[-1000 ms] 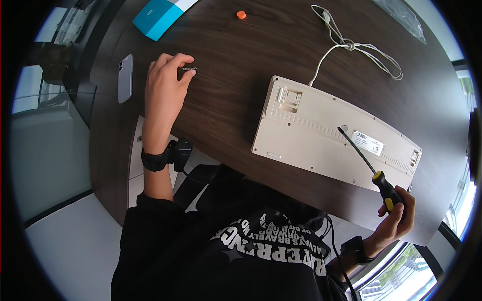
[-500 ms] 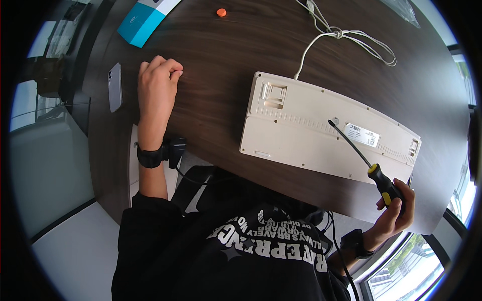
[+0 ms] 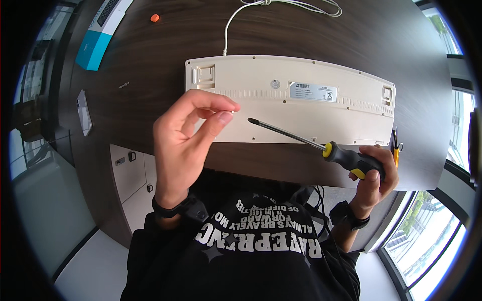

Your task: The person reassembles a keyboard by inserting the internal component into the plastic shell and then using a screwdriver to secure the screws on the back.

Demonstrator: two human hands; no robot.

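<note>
A cream keyboard (image 3: 346, 119) lies underside up on the table, its label, folded feet and screw holes showing. Over its left part my left hand (image 3: 188, 135) pinches a tiny pale piece, by its look a small screw (image 3: 232, 111), between thumb and forefinger. My right hand (image 3: 376, 173) is wrapped round the black-and-yellow handle of a screwdriver (image 3: 293, 135). The shaft points left, its dark tip over the keyboard's near half, a short way from the left fingertips. Several tiny silvery pieces (image 3: 124, 85), probably screws, lie on the table at the left.
A pale phone (image 3: 84, 113) lies near the table's left edge. Behind it are a teal-and-white box (image 3: 94, 50) and a small orange cap (image 3: 154, 18). The bundled white cable (image 3: 227, 35) runs off the keyboard's far side. A yellow-and-black tool (image 3: 396, 153) is beside its right end.
My left hand has come right from the bare table to above the keyboard, pinching the tiny piece. My right hand has brought the screwdriver left, its shaft flatter. The whole view has shifted.
</note>
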